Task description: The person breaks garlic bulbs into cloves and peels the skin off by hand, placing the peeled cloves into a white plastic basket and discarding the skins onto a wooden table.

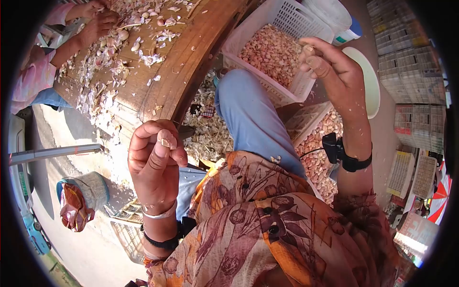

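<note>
My left hand (154, 165) is raised beside the wooden table's edge, its thumb pressed to curled fingers. A small pale piece shows at the thumb tip, too small to name. Over the right side of a white perforated crate (306, 88) is my right hand (342, 79), fingers bent and tips close together. Something pale is at those fingertips, but I cannot make it out. The crate holds many garlic cloves (270, 52). More cloves (325, 131) fill a second container below my right hand and beside my knee.
Garlic bulbs and skins lie on the wooden table (165, 86), where another person's hands (98, 24) work. Peelings (208, 136) are heaped under its edge. A bucket (93, 189) stands lower left. White buckets (330, 14), a pale basin (366, 81) and stacked crates (406, 62) are at right.
</note>
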Demonstrator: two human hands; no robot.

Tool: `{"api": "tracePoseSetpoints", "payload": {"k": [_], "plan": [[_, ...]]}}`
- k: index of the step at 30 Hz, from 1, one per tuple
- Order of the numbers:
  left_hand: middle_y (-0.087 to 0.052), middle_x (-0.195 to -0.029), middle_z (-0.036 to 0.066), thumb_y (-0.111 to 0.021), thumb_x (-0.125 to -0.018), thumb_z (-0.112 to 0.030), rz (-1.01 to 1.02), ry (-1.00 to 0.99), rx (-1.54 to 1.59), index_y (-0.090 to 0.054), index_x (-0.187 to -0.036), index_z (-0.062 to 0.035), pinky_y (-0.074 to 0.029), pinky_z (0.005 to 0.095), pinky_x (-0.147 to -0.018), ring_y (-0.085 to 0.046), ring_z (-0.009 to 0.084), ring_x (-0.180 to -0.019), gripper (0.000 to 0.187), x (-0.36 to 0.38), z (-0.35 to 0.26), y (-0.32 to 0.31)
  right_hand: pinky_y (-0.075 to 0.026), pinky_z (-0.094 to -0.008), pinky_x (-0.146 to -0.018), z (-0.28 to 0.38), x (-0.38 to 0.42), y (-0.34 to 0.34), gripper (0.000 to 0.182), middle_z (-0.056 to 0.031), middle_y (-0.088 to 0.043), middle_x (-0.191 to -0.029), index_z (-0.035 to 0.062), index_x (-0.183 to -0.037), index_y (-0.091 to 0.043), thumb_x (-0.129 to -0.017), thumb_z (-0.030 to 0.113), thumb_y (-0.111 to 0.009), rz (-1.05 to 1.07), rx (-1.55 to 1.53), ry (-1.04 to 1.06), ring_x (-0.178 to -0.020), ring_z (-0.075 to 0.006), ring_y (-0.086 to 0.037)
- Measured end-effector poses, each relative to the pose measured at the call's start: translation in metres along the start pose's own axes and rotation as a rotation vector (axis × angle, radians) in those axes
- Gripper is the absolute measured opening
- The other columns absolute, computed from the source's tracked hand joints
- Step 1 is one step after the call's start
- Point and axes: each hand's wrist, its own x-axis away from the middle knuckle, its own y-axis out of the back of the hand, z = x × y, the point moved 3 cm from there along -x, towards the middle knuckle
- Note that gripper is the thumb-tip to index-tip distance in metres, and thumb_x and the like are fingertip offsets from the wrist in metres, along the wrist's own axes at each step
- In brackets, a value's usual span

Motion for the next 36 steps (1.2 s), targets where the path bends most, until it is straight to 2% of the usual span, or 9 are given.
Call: {"api": "tracePoseSetpoints", "payload": {"k": [1,4,6,8,11,19,22,26,36], "plan": [[-0.052,-0.097,0.012,-0.06,-0.086,-0.006,0.067,-0.102,-0.072,-0.052,-0.105,-0.0018,-0.044,0.0199,-0.049,-0.05,0.0103,-0.058,0.021,0.006,-0.006,-0.009,-0.046,-0.0276,-0.08,-0.03,-0.004,0.01,0.035,-0.0051,-0.064,-0.097,0.0034,-0.117,-0.058,-0.086,0.021,-0.061,-0.029,0.681,0.149,-0.089,-0.014,-0.058],[-0.049,-0.089,0.011,-0.061,-0.084,-0.005,0.136,-0.443,-0.275,-0.051,-0.103,-0.0022,-0.04,0.018,-0.038,-0.046,0.0101,-0.047,0.021,0.03,-0.034,-0.044,-0.046,-0.0276,-0.079,-0.071,0.006,0.013,0.035,-0.0061,-0.065,-0.097,0.0038,-0.113,-0.061,-0.086,0.026,-0.061,-0.135,0.669,0.063,-0.087,-0.012,-0.059],[-0.049,-0.077,0.012,-0.064,-0.079,0.002,0.404,-0.652,-0.187,-0.049,-0.097,-0.0016,-0.041,0.0186,-0.036,-0.047,0.011,-0.045,0.023,0.039,-0.053,-0.054,-0.046,-0.0272,-0.076,-0.08,0.012,-0.001,0.03,-0.0061,-0.066,-0.097,0.0054,-0.107,-0.064,-0.085,0.026,-0.062,-0.076,0.072,-0.227,-0.083,-0.011,-0.059],[-0.06,-0.09,0.012,-0.06,-0.081,-0.004,0.877,-0.383,-0.252,-0.058,-0.084,0.0011,-0.056,0.0324,-0.06,-0.064,0.024,-0.068,0.006,0.038,-0.081,-0.069,-0.047,-0.0266,-0.073,-0.082,0.01,-0.011,0.023,-0.0052,-0.067,-0.091,0.007,-0.102,-0.067,-0.083,0.02,-0.064,-0.094,0.176,-0.238,-0.079,-0.0103,-0.059],[-0.058,-0.086,0.01,-0.062,-0.08,-0.003,0.879,-0.508,-0.237,-0.056,-0.082,0.0004,-0.057,0.0308,-0.059,-0.064,0.0227,-0.068,0.008,0.05,-0.088,-0.082,-0.047,-0.0265,-0.071,-0.085,0.006,-0.033,0.021,-0.0054,-0.067,-0.085,0.0067,-0.097,-0.068,-0.081,0.019,-0.066,-0.103,-0.008,-0.245,-0.076,-0.0099,-0.059],[-0.051,-0.076,0.004,-0.067,-0.071,0.009,0.572,-0.755,-0.288,-0.049,-0.075,-0.0008,-0.059,0.0248,-0.056,-0.064,0.0161,-0.068,0.021,0.067,-0.09,-0.087,-0.048,-0.0379,-0.068,-0.073,0.018,-0.107,0.021,-0.0144,-0.062,-0.078,0.0031,-0.082,-0.063,-0.074,0.021,-0.069,0.157,0.402,-0.127,-0.074,-0.0305,-0.061],[-0.051,-0.076,0.003,-0.067,-0.072,0.008,0.522,-0.837,-0.322,-0.05,-0.075,-0.0006,-0.058,0.0233,-0.057,-0.063,0.0149,-0.066,0.019,0.066,-0.088,-0.083,-0.047,-0.04,-0.065,-0.055,0.027,-0.11,0.023,-0.0142,-0.06,-0.076,0.0041,-0.08,-0.061,-0.073,0.023,-0.07,0.069,0.627,0.041,-0.073,-0.0308,-0.061],[-0.05,-0.078,0.002,-0.068,-0.072,0.008,0.586,-0.794,-0.348,-0.051,-0.074,-0.0007,-0.058,0.0223,-0.057,-0.062,0.0136,-0.065,0.019,0.06,-0.09,-0.082,-0.046,-0.0375,-0.066,-0.064,0.027,-0.111,0.02,-0.0122,-0.059,-0.078,0.0024,-0.081,-0.057,-0.075,0.017,-0.069,0.189,0.609,-0.085,-0.074,-0.0294,-0.06],[-0.05,-0.073,0.001,-0.066,-0.073,0.008,0.575,-0.755,-0.329,-0.05,-0.07,-0.0039,-0.057,0.0232,-0.055,-0.062,0.0134,-0.065,0.021,0.052,-0.086,-0.083,-0.043,-0.0371,-0.059,-0.073,0.024,-0.104,0.021,-0.0103,-0.055,-0.07,0.0047,-0.071,-0.051,-0.072,0.014,-0.069,0.14,0.277,-0.042,-0.066,-0.0293,-0.056]]}}
